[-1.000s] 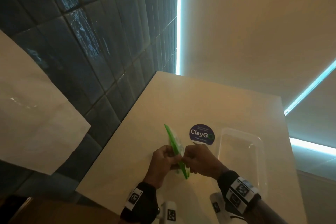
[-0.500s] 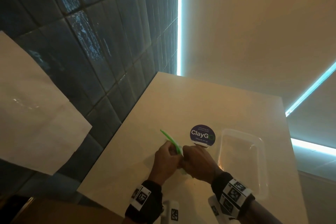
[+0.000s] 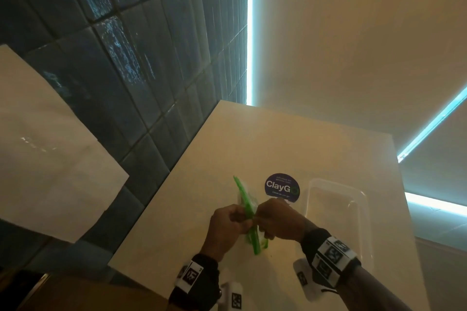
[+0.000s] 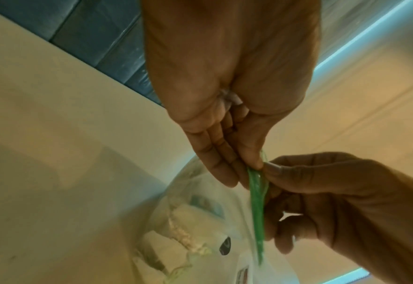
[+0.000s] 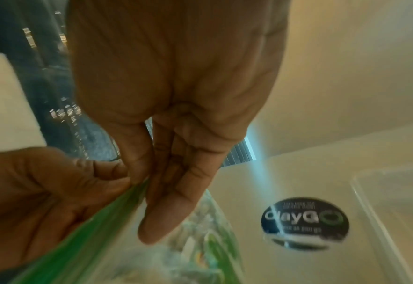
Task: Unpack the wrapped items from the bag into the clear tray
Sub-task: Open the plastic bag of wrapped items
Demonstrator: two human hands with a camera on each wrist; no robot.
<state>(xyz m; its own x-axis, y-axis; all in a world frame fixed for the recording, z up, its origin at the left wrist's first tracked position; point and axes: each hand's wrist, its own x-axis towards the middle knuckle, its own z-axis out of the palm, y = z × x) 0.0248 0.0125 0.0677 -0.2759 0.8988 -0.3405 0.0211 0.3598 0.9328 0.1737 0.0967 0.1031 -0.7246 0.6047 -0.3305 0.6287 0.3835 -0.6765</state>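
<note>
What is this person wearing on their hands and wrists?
Both hands are bare, no gloves. The left wrist and the right wrist each carry a dark band with white tags printed with black square marker patterns. A white camera unit with similar markers hangs below each band.

Wrapped items point(image 4: 195, 222) inside the bag point(image 4: 227, 240) blurred, their number and print unreadable

Left grip point(image 3: 228, 226) and right grip point(image 3: 276, 219) meet, fingertips pinched together
</note>
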